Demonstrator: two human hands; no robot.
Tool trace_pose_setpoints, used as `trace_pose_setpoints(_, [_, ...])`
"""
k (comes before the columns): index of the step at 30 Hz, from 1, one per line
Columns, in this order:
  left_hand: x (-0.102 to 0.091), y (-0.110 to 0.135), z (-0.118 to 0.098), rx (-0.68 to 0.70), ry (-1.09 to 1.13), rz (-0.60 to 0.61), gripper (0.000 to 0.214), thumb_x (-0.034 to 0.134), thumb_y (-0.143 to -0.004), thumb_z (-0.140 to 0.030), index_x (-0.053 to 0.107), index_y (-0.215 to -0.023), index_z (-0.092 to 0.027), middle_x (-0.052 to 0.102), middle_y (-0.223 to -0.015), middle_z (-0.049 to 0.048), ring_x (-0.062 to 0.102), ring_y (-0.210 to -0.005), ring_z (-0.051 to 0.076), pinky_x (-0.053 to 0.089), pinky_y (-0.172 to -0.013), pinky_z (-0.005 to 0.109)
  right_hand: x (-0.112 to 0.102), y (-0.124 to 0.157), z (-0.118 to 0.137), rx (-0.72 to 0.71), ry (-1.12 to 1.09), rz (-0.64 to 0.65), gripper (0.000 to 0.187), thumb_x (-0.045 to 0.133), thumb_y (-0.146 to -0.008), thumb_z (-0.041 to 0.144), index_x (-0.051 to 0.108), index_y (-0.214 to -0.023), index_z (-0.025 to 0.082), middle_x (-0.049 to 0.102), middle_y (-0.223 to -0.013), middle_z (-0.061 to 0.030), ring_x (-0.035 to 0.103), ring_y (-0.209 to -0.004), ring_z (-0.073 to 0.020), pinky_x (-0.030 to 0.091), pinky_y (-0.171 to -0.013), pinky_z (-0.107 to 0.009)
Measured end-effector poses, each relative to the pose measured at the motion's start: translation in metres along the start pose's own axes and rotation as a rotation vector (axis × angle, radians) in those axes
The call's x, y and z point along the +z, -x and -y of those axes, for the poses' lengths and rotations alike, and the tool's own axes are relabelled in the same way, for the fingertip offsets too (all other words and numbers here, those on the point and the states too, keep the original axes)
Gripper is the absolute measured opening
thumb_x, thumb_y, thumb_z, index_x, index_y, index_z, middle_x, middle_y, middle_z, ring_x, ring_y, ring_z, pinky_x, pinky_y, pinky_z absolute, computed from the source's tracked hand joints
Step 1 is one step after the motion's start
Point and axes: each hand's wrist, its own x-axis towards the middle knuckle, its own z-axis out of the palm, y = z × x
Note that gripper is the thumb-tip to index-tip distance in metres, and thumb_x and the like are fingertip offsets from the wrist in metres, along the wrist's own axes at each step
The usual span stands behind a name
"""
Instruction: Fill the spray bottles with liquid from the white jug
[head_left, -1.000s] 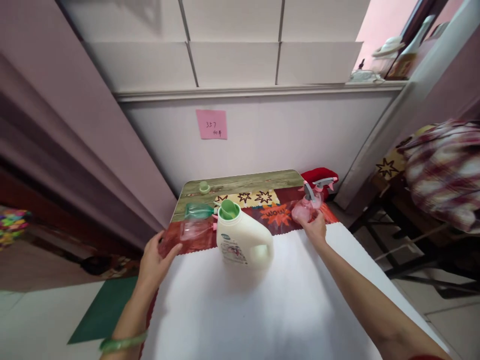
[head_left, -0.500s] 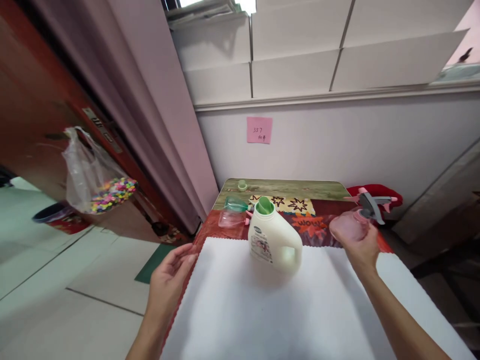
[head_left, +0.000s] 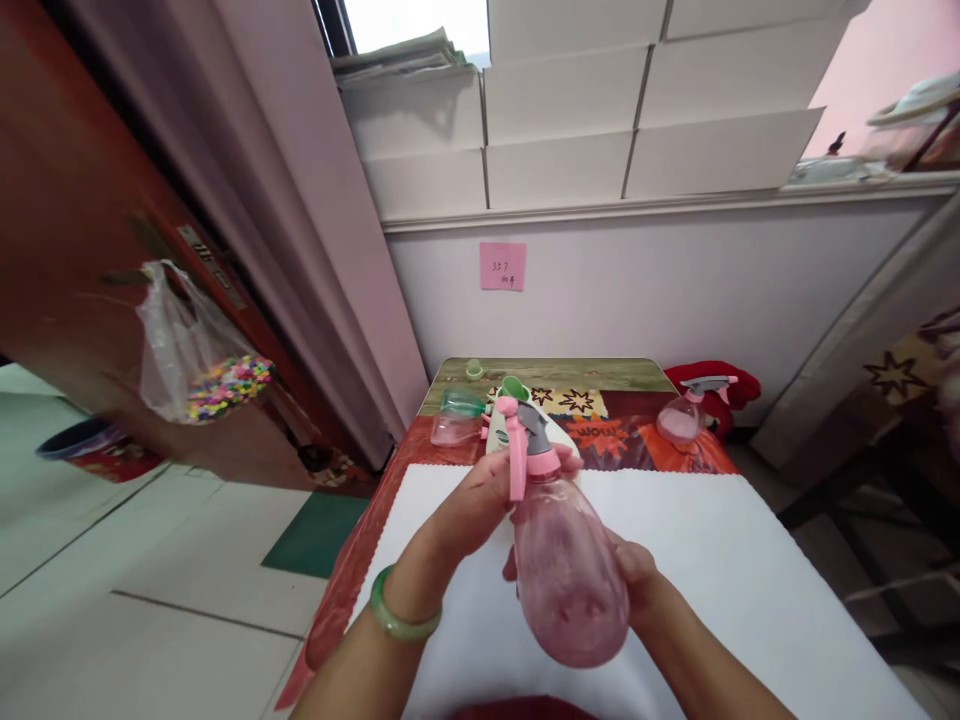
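A clear pink spray bottle [head_left: 570, 570] with a pink and grey trigger head is tilted in front of me above the white mat [head_left: 675, 560]. My left hand [head_left: 484, 490] is closed around its neck, just below the trigger. Against the bottle's right side and underneath, my right hand [head_left: 634, 570] supports the body; the bottle hides some of its fingers. Behind it stands a cream detergent jug [head_left: 561, 430], largely covered, with a green cup-like piece [head_left: 514, 388] at its mouth. A second pink spray bottle [head_left: 681, 420] stands at the table's right rear.
On the left rear lie a clear bottle with green and pink parts [head_left: 457, 418] and a small green cap [head_left: 474, 370]. The wall [head_left: 637, 290] closes off the back. A plastic bag of colourful pieces [head_left: 225, 385] hangs from the door handle at left.
My right hand has brought a spray bottle from the right rear to the middle, in front of the jug. My left hand has come in from the left edge and taken its neck.
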Motion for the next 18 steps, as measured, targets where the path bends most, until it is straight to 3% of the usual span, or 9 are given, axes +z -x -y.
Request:
trace_pose_setpoints(3, [0.009, 0.002, 0.003, -0.018, 0.138, 0.076, 0.054, 0.067, -0.088, -0.057, 0.074, -0.119, -0.014, 0.076, -0.112, 0.0176, 0.072, -0.104, 0.032, 0.056, -0.086, 0.040, -0.007, -0.009, -0.015, 0.115, -0.024, 0.119, 0.101, 0.066, -0.040, 0.094, 0.066, -0.110, 0.020, 0.076, -0.097, -0.0143, 0.072, -0.077, -0.0290, 0.052, -0.061, -0.035])
trace_pose_setpoints(7, [0.010, 0.007, 0.005, 0.027, 0.259, 0.055, 0.041, 0.065, -0.091, -0.047, 0.075, -0.114, -0.015, 0.077, -0.110, 0.0164, 0.073, -0.103, 0.032, 0.054, -0.094, 0.044, -0.015, -0.020, -0.031, 0.190, 0.000, 0.147, 0.114, 0.046, -0.030, 0.108, 0.065, -0.101, 0.021, 0.075, -0.098, -0.0150, 0.070, -0.071, -0.0273, 0.053, -0.063, -0.039])
trace_pose_setpoints(11, [0.004, 0.010, 0.008, 0.053, 0.282, -0.080, 0.035, 0.069, -0.087, -0.043, 0.075, -0.109, -0.017, 0.078, -0.098, 0.0128, 0.075, -0.086, 0.027, 0.058, -0.079, 0.038, -0.011, -0.024, -0.045, 0.157, -0.131, 0.148, 0.120, 0.034, -0.043, 0.110, 0.061, -0.114, 0.017, 0.072, -0.112, -0.0212, 0.069, -0.071, -0.0263, 0.055, -0.068, -0.043])
trace_pose_setpoints(14, [0.000, 0.012, 0.009, 0.066, 0.216, -0.184, 0.033, 0.078, -0.080, -0.044, 0.076, -0.095, -0.015, 0.077, -0.085, 0.0106, 0.071, -0.069, 0.019, 0.056, -0.066, 0.028, -0.013, -0.020, -0.056, 0.132, -0.231, 0.146, 0.124, 0.033, -0.049, 0.110, 0.055, -0.129, 0.017, 0.064, -0.128, -0.0234, 0.070, -0.087, -0.0287, 0.057, -0.067, -0.042])
trace_pose_setpoints(18, [-0.006, 0.017, 0.013, 0.002, 0.169, -0.129, 0.035, 0.074, -0.085, -0.047, 0.077, -0.097, -0.014, 0.072, -0.071, 0.0070, 0.061, -0.047, 0.013, 0.048, -0.049, 0.024, -0.024, -0.014, -0.077, 0.107, -0.317, 0.099, 0.123, 0.048, -0.048, 0.107, 0.050, -0.134, 0.020, 0.062, -0.130, -0.0197, 0.069, -0.096, -0.0274, 0.056, -0.055, -0.028])
